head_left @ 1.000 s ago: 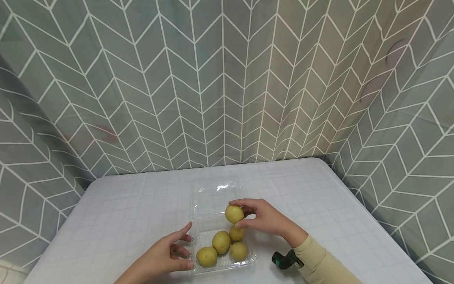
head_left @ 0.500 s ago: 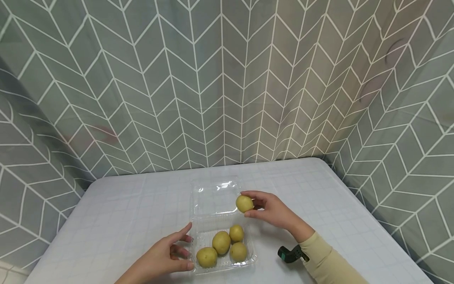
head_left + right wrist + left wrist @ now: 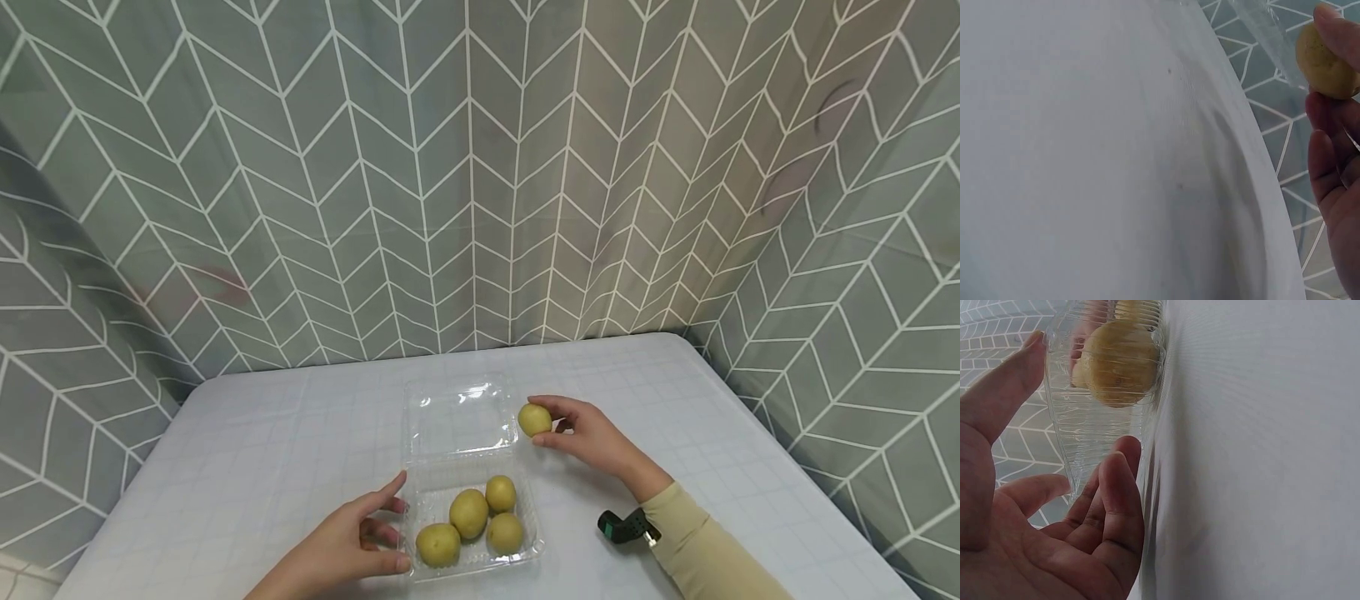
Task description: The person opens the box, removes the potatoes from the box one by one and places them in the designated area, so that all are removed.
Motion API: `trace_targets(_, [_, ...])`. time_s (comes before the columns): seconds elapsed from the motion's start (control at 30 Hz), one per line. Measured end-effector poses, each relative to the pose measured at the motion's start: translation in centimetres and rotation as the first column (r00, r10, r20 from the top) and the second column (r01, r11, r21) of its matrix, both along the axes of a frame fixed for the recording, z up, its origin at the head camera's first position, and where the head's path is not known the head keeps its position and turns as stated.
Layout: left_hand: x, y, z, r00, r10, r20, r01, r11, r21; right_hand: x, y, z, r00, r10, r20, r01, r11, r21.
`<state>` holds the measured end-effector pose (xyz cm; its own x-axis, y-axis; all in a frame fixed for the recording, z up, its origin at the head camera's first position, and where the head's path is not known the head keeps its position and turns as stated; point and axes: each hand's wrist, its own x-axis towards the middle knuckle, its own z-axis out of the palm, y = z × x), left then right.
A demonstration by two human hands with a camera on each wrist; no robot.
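Head view shows the right hand pinching a round yellow-green fruit at one o'clock from a clear plastic tray bearing four similar fruits; the left hand, fingers spread, touches its nine-o'clock side.

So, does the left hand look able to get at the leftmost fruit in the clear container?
Probably yes: the lid lies open, leaving that fruit uncovered, and the left hand is close; it would just need to clear the side wall.

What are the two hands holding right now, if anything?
Left hand: open, touching the side of the clear plastic container.
Right hand: holding a round yellow fruit.
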<state>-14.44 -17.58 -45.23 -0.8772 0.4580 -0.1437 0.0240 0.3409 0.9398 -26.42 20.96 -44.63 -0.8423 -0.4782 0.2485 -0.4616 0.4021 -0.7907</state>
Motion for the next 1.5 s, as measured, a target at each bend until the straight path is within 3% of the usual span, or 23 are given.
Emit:
trace_targets(0.47, [0.0,0.0,0.0,1.000,-0.014,-0.011,0.014,1.000,0.002,-1.8,1.8,-1.6,0.985,-0.160,0.071,0.160,0.987,0.003])
trace_targets(0.67, [-0.1,-0.1,-0.1,1.000,-0.012,-0.020,0.012,1.000,-0.007,-2.0,2.3,-2.2,0.981,-0.172,0.092,0.174,0.985,-0.016])
trace_targets(1.03, [0.0,-0.1,-0.1,0.999,-0.018,-0.030,0.018,1.000,-0.007,-2.1,2.8,-2.8,0.970,-0.229,0.077,0.225,0.973,0.054])
trace_targets(1.23, [0.1,0.0,-0.2,0.999,-0.023,-0.041,0.023,1.000,-0.003,-2.0,2.8,-3.0,0.965,-0.263,0.027,0.258,0.959,0.113])
trace_targets(1.5, [0.1,-0.1,-0.2,0.999,-0.019,-0.042,0.019,1.000,0.000,-1.9,2.9,-3.2,0.952,-0.305,-0.014,0.304,0.945,0.119])
